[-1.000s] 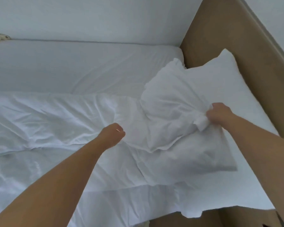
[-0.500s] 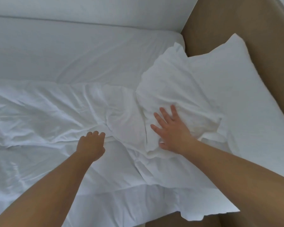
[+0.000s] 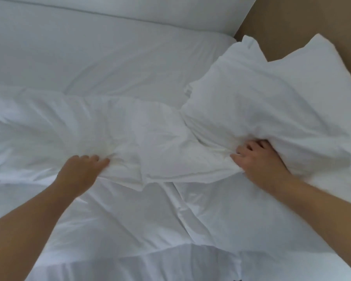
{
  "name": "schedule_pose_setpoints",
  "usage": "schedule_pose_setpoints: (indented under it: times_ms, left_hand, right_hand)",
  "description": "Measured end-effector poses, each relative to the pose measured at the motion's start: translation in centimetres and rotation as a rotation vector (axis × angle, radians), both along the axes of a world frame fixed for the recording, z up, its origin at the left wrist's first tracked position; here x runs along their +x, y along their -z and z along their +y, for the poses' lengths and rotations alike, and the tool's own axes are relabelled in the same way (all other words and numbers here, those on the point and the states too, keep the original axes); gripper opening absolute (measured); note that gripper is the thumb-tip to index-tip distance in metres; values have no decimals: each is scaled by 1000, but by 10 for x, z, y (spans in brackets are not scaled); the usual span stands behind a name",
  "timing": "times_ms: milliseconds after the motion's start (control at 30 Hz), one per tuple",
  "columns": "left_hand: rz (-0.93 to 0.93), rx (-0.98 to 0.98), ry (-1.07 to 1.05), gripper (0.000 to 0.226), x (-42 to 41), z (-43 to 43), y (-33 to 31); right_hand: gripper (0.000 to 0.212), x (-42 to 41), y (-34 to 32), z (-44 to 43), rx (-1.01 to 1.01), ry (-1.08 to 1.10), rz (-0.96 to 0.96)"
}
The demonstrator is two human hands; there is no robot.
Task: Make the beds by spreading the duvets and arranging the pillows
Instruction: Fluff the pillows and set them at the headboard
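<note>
White wall (image 3: 170,9) at the far side and a tan flat headboard panel (image 3: 304,21) at the right frame a bed still only partly made, with the smooth white fitted sheet (image 3: 109,63) bare along its far half. A rumpled white duvet (image 3: 101,122) lies bunched in a band across the middle. At the right, a crumpled white pillow (image 3: 251,98) sits on a flatter white pillow (image 3: 322,53) propped against the headboard.

Half a second ago the right hand (image 3: 259,161) lay flat on the crumpled pillow with fingers spread. Now its fingers are curled in and clamped on cloth at that pillow's near edge, just where the duvet meets it, and it appears to be the pillow's own case. The left hand (image 3: 83,171), a loose fist a moment back, now pinches a fold of the duvet's edge between thumb and fingers. Both hands thus move from patting to gripping, which suggests a pull to shift the pillow and draw the duvet open.

Open room lies on the far side and to the left, over the bare sheet. The headboard closes off the right, and the duvet's near part already hangs toward the bed's near edge.
</note>
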State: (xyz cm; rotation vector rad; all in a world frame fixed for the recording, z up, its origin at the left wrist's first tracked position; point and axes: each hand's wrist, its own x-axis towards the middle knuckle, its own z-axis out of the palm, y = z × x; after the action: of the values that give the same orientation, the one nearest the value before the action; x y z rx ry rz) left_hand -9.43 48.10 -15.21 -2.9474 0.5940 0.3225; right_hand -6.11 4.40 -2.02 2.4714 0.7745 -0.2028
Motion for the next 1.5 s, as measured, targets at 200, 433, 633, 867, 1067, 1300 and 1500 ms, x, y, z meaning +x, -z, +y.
schedule_pose_setpoints:
  times_ms: [200, 433, 633, 867, 1067, 1300, 1500]
  left_hand:
    - [461, 323, 68, 69, -54, 51, -21]
    - [630, 287, -173, 90, -81, 34, 13]
    - [630, 61, -316, 74, -101, 34, -23]
    - [517, 66, -446, 65, -127, 123, -80]
    - [200, 204, -474, 71, -120, 281, -36]
    - [-151, 183, -326, 36, -106, 411, 36]
    - [-38, 90, -287, 17, -128, 519, -14]
  right_hand:
    - [41, -13, -16, -11, -20, 156, 131]
    - [81, -37, 21, -9, -114, 165, 235]
    - [93, -52, 21, 49, -127, 212, 328]
    - [83, -84, 12, 223, 83, 142, 440]
    - [83, -104, 80, 397, 201, 173, 441]
    - [42, -89, 157, 495, 466, 425, 253]
    - [20, -81, 102, 464, 436, 341, 329]
